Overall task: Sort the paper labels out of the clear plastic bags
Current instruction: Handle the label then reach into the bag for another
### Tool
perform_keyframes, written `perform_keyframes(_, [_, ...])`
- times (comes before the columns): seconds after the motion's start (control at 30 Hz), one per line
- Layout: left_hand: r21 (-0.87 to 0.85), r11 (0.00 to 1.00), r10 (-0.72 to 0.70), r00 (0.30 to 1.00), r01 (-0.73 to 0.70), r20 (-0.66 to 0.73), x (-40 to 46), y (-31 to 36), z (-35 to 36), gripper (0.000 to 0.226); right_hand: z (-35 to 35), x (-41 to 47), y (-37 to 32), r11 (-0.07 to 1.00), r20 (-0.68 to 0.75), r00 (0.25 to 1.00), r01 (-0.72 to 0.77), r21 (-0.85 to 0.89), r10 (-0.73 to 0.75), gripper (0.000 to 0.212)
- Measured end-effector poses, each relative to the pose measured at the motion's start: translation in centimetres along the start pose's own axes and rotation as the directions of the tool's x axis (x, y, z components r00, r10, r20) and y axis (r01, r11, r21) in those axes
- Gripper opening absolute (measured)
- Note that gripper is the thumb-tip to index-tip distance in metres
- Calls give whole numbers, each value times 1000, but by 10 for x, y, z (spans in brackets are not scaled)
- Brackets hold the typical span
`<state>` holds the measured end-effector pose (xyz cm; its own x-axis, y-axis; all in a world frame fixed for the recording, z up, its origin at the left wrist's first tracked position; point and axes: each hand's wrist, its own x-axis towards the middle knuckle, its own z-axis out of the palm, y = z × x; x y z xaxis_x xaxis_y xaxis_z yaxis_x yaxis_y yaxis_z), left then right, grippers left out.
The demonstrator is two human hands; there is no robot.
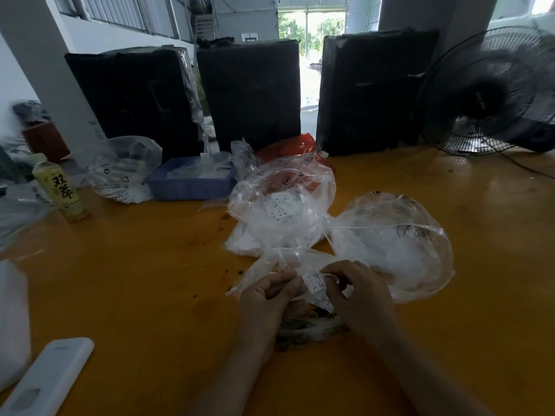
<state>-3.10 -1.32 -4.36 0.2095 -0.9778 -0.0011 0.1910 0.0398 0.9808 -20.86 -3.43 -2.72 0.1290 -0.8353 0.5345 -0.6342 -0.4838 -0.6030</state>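
Note:
Low in the middle of the orange table [135, 280], my left hand [265, 298] and my right hand [356, 291] meet over a crumpled clear plastic bag [270, 265]. Between their fingertips sits a small white paper label [313, 285] with black print; both hands pinch it and the film around it. Behind them rises a heap of clear bags [279, 205] with another white label showing through. To the right lies a puffed-up clear bag [396, 238].
A blue tray [192, 184] holding white pieces stands at the back, a clear bag [126, 169] to its left, a green bottle [61, 187] further left. Three black-wrapped bundles [252, 94] line the far edge. A fan [492, 91] stands at right. A white remote-like device [48, 376] lies near left.

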Motion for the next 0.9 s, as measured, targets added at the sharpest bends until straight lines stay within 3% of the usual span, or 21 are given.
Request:
perform_keyframes(0.4, [104,993,46,998,-49,32,2,-4,-2,17,2,-3,1,1000,145,989,-14,3,14,19])
perform_keyframes(0.5, [95,994,47,999,-50,26,3,-4,-2,20,3,-2,0,983,60,992,-120,141,113,28])
perform_keyframes(0.6, [122,991,57,998,-59,20,5,-5,-1,17,5,-1,1,979,37,992,-125,161,121,16])
perform_keyframes(0.9, [68,998,-7,1000,8,-9,8,-5,-2,20,4,-2,-3,984,231,972,-74,162,35,6])
